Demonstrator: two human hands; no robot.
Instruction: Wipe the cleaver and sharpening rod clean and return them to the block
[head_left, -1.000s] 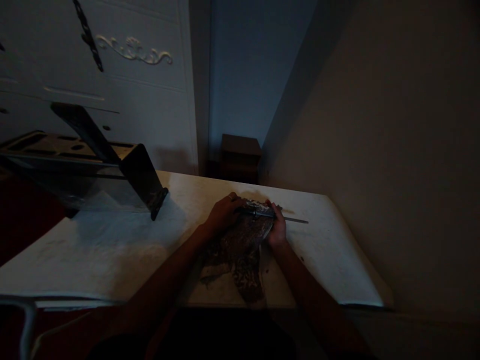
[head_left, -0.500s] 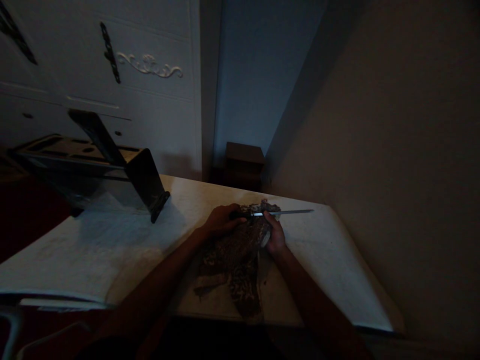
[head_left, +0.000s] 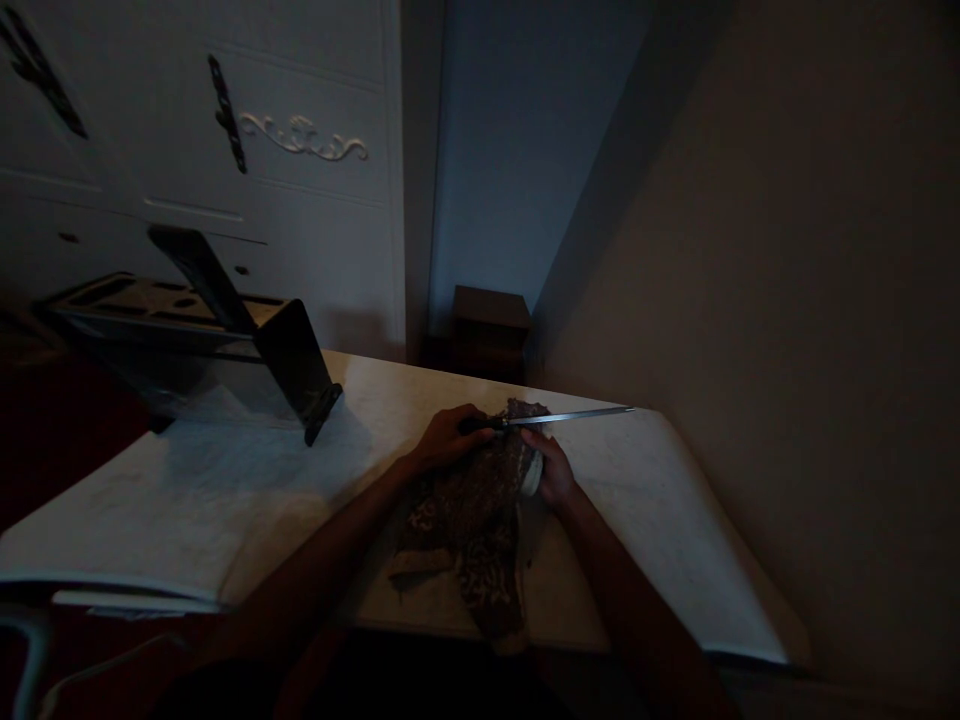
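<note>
My left hand (head_left: 454,440) is closed on the dark handle of a long, thin-bladed knife (head_left: 574,415), its blade pointing right. A brown patterned cloth (head_left: 480,490) bunches under the knife and trails down towards the table's near edge. My right hand (head_left: 553,468) grips the cloth just below the base of the blade, thumb on top. Most of the blade stands out bare past the cloth, over the table. Dim light hides the finer detail of the fingers.
A knife block (head_left: 202,365) with one black handle sticking out stands left on the white-topped table (head_left: 637,520). Behind are a white cabinet (head_left: 322,210) and a small brown box-like piece (head_left: 491,310). A brown wall (head_left: 787,300) rises on the right.
The blade's tip has swung slightly up. My right thumb has slipped down from the blade to the cloth below it, and the cloth's upper end has shifted.
</note>
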